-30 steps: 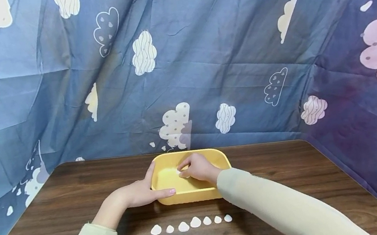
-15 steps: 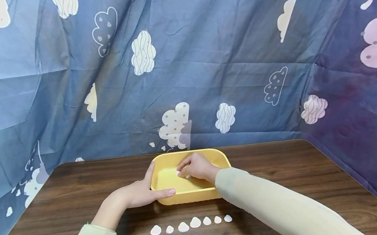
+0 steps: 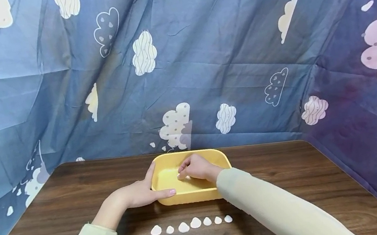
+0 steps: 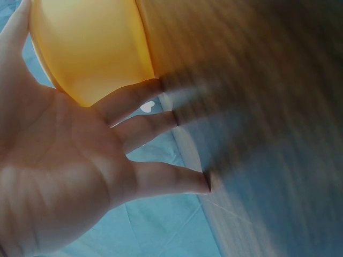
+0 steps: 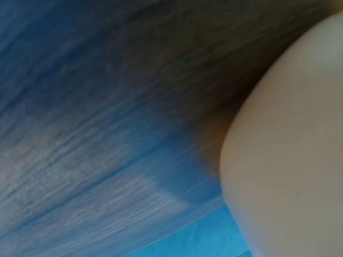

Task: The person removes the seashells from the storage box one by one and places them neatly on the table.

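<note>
A yellow plastic tub (image 3: 190, 197) stands near the table's far edge. My left hand (image 3: 140, 193) spreads around its left end, thumb along the front rim and index finger at the left side. In the left wrist view that hand's palm (image 4: 59, 155) faces the camera, with straight fingers reaching the table. My right hand (image 3: 198, 168) reaches inside the tub, fingertips together, pinching a tiny white shell-shaped piece mostly hidden by them. Another white piece (image 3: 187, 177) shows under the hand. In front of the tub lies a row of several white shell-shaped pieces (image 3: 195, 222).
The dark wood table (image 3: 295, 182) extends on both sides of the tub. A blue cloth with printed clouds (image 3: 196, 71) hangs behind it and along the sides. The right wrist view shows mostly table and a blurred pale surface (image 5: 295, 150).
My right hand's fingertips have shifted slightly inside the tub, and less of the pinched white piece shows. The left hand, tub and row stay as they were.
</note>
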`<state>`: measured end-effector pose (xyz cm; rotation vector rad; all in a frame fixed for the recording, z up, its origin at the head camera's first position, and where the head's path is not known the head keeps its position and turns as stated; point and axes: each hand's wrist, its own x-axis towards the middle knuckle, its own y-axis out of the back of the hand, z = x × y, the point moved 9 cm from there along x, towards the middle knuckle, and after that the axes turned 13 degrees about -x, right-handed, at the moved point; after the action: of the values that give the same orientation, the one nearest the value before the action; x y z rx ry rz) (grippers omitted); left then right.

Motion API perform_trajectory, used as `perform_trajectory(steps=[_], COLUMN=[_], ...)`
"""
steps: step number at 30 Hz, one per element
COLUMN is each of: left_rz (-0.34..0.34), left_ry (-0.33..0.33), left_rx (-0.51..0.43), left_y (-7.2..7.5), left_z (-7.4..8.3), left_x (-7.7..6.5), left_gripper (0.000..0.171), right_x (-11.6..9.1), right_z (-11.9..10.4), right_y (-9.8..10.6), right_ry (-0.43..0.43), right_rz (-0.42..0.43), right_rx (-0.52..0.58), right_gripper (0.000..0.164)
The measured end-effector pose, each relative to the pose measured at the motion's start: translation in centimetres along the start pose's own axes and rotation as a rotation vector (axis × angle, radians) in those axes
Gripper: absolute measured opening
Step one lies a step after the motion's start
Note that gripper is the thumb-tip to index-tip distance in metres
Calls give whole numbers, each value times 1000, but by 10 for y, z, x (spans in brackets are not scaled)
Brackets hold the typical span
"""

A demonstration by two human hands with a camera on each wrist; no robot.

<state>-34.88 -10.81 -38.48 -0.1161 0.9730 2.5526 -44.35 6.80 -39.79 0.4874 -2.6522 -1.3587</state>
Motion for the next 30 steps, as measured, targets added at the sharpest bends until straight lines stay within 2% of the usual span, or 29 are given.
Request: perform_trajectory(steps=[9, 16, 20, 24, 30], left_rz=[-4, 0, -2, -5, -5], left_ry=[10, 2, -7, -13, -12], left_rx=[5, 1, -3, -8, -11], left_y=[1, 1, 0, -1, 0], left_z=[0, -2, 0, 1, 2], left_x=[-1, -1, -1, 0, -1], left_gripper=[137, 136, 136, 136, 136], right_x=[2, 4, 3, 0, -14], right_z=[3, -1, -3, -5, -22], right_y=[-1, -6, -8, -7, 8], right_ry=[-14, 3, 31, 33, 76], right_rz=[0, -98, -123, -136, -163], right_rx=[-11, -33, -68, -47, 26], right_gripper=[12, 23, 27, 29, 20])
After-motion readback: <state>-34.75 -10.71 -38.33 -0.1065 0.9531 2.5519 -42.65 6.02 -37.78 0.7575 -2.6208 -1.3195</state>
